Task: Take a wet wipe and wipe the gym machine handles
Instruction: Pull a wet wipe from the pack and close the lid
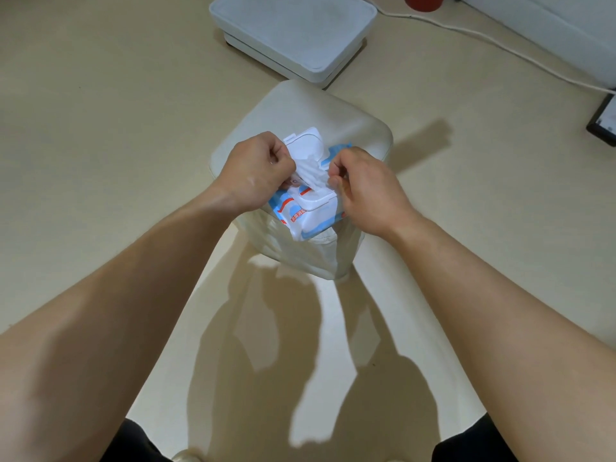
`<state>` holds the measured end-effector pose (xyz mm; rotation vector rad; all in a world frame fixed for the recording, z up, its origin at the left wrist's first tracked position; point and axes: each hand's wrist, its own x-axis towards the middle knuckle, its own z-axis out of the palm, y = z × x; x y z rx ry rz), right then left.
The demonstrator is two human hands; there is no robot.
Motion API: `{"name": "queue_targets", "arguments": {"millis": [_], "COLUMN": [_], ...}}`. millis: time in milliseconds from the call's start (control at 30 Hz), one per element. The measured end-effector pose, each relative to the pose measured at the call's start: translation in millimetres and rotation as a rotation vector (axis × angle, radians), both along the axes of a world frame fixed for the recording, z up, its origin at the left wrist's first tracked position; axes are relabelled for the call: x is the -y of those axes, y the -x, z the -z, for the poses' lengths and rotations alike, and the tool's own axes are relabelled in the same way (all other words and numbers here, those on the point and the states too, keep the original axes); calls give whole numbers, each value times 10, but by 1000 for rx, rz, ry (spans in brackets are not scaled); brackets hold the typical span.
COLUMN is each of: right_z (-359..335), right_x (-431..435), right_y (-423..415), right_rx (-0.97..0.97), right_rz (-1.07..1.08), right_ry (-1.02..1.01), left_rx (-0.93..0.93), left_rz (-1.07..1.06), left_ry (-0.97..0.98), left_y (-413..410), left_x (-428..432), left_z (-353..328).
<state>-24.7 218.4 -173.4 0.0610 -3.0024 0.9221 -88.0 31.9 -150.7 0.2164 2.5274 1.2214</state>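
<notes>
A blue-and-white wet wipe pack (pixel 311 216) lies on a white cushioned stool (pixel 300 115), its white flip lid (pixel 305 141) standing open. A white wet wipe (pixel 311 171) sticks up out of the opening. My left hand (pixel 255 171) pinches the wipe's left side with closed fingers. My right hand (pixel 366 188) pinches its right side, and the wipe is stretched between the two hands just above the pack. No gym machine handles are in view.
A white flat scale-like device (pixel 293 35) sits on the beige floor behind the stool. A white cable (pixel 500 41) runs across the floor at the upper right, near a dark device (pixel 605 123) at the right edge and a red object (pixel 423 1) at the top.
</notes>
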Motion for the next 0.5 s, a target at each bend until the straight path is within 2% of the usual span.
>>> {"name": "queue_targets", "arguments": {"millis": [200, 500], "right_z": [-44, -62], "right_x": [-55, -16], "right_y": [-4, -37], "right_rx": [27, 11], "right_rz": [-72, 62], "right_ry": [1, 243], "left_rx": [-13, 65], "left_rz": [1, 153], "left_ry": [-11, -43], "left_y": [-41, -24], "left_x": [-25, -32], "left_z": [-8, -122]}}
